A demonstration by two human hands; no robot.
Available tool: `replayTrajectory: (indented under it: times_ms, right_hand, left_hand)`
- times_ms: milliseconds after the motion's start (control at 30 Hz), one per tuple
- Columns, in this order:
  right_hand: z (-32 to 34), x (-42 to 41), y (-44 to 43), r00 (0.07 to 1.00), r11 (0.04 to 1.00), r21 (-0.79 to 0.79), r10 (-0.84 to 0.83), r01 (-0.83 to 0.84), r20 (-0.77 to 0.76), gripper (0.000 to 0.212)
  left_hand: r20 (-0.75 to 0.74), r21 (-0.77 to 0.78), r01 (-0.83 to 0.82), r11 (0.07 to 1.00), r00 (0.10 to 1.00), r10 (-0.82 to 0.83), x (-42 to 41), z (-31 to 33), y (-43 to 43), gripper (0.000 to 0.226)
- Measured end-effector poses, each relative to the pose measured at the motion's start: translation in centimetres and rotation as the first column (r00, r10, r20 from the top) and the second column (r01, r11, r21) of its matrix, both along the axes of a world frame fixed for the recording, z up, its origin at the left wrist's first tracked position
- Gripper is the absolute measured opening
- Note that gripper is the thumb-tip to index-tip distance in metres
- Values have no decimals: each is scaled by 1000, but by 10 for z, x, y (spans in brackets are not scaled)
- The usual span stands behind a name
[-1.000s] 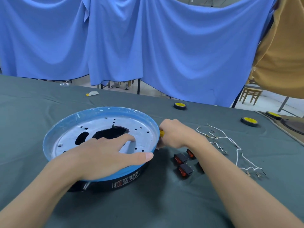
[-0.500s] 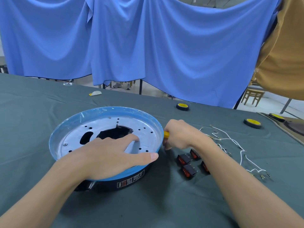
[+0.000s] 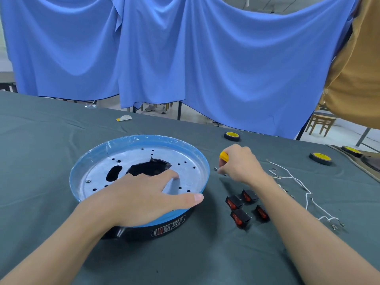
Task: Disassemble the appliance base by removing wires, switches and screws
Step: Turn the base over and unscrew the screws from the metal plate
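Note:
The round appliance base [image 3: 131, 141] has a blue-film rim, a silver plate with holes and a black underside. It lies on the grey cloth at centre left. My left hand [image 3: 144, 199] rests flat on its near rim, fingers spread, thumb along the edge. My right hand [image 3: 239, 164] is closed around a yellow-handled screwdriver [image 3: 224, 156] just right of the base. A small screw [image 3: 216, 169] lies at its fingertips. Several black rocker switches with red buttons [image 3: 239, 217] lie under my right forearm. White wires [image 3: 292, 177] trail to the right.
Two black-and-yellow wheels, one [image 3: 232, 136] behind my right hand and one [image 3: 320, 158] far right, sit near the table's far edge. A small white scrap [image 3: 124, 118] lies at the back. Blue curtains [image 3: 185, 58] hang behind; a wooden stool [image 3: 321, 122] stands beyond.
My right hand has pulled back from the rim of the base to the right, showing more of the yellow handle. My left hand stays on the base.

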State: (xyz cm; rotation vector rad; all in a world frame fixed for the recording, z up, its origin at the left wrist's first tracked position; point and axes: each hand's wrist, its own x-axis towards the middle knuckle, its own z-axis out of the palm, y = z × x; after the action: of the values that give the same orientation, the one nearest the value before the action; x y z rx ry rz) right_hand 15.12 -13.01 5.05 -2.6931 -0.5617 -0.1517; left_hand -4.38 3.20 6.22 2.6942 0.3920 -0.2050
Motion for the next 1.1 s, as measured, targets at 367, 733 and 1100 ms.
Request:
replayTrajectory:
  times_ms: [367, 733, 1100]
  right_hand:
    - [16, 1, -1, 1000, 993, 116, -2, 3, -7, 16]
    - [65, -30, -12, 991, 958, 255, 121, -130, 50, 44]
    - [91, -49, -21, 943, 856, 417, 333, -304, 4, 23]
  left_hand:
    - [-41, 1, -1, 1000, 999, 2, 2, 4, -2, 88]
    - [-53, 216, -61, 974, 996, 74, 33, 16, -39, 95]
    - [-252, 228, 271, 935, 944, -212, 2, 43, -1, 88]
